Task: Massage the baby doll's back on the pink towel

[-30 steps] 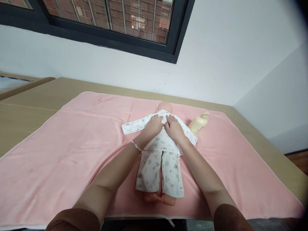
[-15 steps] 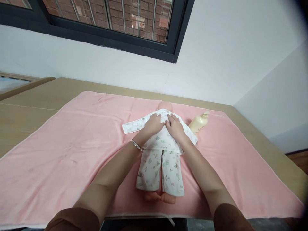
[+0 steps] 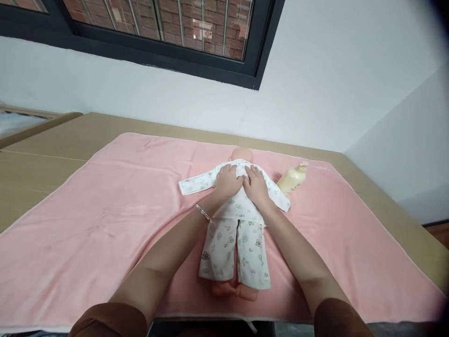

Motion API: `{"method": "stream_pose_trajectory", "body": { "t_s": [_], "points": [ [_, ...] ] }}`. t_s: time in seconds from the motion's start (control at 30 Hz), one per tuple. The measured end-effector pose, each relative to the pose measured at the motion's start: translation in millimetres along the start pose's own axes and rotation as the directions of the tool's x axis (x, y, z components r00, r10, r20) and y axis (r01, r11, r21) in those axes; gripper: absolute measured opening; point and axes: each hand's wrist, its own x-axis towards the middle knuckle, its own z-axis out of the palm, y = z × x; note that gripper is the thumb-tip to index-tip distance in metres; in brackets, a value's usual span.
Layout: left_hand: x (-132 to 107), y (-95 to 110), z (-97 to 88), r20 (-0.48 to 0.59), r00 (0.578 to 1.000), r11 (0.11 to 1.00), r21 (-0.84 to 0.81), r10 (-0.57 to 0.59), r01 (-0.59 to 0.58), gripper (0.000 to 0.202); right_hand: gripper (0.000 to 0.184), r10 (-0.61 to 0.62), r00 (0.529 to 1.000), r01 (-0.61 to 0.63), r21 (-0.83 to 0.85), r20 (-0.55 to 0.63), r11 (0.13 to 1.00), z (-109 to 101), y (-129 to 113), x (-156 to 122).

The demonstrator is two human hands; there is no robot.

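baby doll (image 3: pixel 242 208), clothed, lies on pink blanket (image 3: pixel 105 210). left hand (image 3: pixel 228 181) and right hand (image 3: pixel 256 187) rest flat on the doll's upper torso, grasping nothing. fingertips have spread slightly within the last second, apparently widening contact. pump bottle (image 3: pixel 292 179): beside doll.

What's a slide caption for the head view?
Left hand and right hand rest on a clothed doll, with a pink blanket beneath and a pale yellow bottle beside one sleeve.
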Motion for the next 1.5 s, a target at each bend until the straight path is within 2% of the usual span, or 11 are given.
{"method": "stream_pose_trajectory", "body": {
  "t_s": [0.13, 0.33, 0.57, 0.73, 1.0, 1.2, 1.43, 1.5],
  "points": [
    [-7, 4, 23.4, -0.179, 0.984, 0.999, 0.025, -0.023, 0.028, 0.048, 0.049, -0.035, 0.997, 0.034, -0.024, -0.065, 0.999, 10, 1, -3],
    [-9, 1, 30.8, -0.250, 0.968, 1.000, 0.026, 0.004, 0.003, 0.048, 0.050, -0.037, 0.996, 0.036, -0.014, -0.080, 0.999, 11, 3, -5],
    [-7, -2, 31.1, -0.260, 0.965, 1.000, 0.019, 0.024, -0.020, 0.048, 0.045, -0.013, 0.986, -0.005, -0.107, -0.169, 0.994, 9, -4, -10],
    [-7, -2, 31.4, -0.247, 0.969, 1.000, 0.014, 0.015, -0.012, 0.050, 0.045, -0.014, 0.990, -0.008, -0.158, -0.143, 0.987, 5, -7, -10],
    [-4, -8, 35.3, -0.295, 0.953, 0.998, 0.005, 0.069, -0.070, 0.048, 0.047, -0.069, 0.993, 0.048, -0.205, -0.097, 0.978, 5, -2, -6],
    [-7, -5, 32.4, -0.277, 0.958, 0.997, 0.025, 0.072, -0.068, 0.047, 0.050, -0.126, 0.989, 0.114, -0.138, -0.080, 0.984, 7, 1, -4],
    [-10, -4, 34.5, -0.272, 0.961, 0.999, 0.028, 0.042, -0.035, 0.045, 0.054, -0.164, 0.956, 0.157, -0.046, -0.245, 0.986, 5, -7, -9],
    [-10, -4, 35.1, -0.294, 0.955, 0.999, -0.004, 0.042, -0.045, 0.045, 0.054, -0.159, 0.962, 0.161, -0.006, -0.223, 0.987, 7, -7, -8]
  ]
}}
